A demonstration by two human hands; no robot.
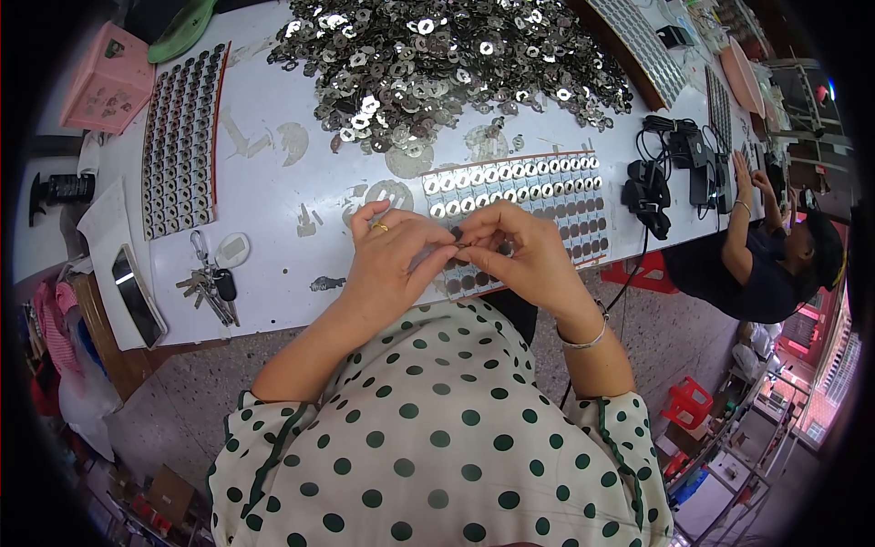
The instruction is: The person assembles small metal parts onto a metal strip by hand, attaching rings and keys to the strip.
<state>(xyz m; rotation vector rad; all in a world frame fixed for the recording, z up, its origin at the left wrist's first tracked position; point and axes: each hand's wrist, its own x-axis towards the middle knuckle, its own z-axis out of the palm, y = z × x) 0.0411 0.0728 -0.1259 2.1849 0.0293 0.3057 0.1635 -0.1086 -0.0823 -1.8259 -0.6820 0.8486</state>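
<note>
Pinched between the fingertips of both hands, a small dark part (458,239) sits where the left hand (390,260) and right hand (521,253) meet; its exact shape is too small to tell. Both hands hover just above the near end of a sheet of round pads (538,205) lying on the white table (264,191): its far rows carry silver washers, its nearer rows show bare dark discs. Left hand: ring on one finger, fingers curled in toward the part. Right hand: thin bracelet (588,339) at the wrist, thumb and forefinger closed on the part. Beyond the sheet, a large heap of loose silver washers (437,59) covers the far middle of the table. To the left, a second sheet filled with washers (180,141) lies lengthwise; near it, a bunch of keys (211,284), and at the table edge a phone (137,296). A pink basket (108,77) stands at the far left corner. Black cables and chargers (670,169) lie to the right. Another person (766,264) works at the right end of the table, well apart.
</note>
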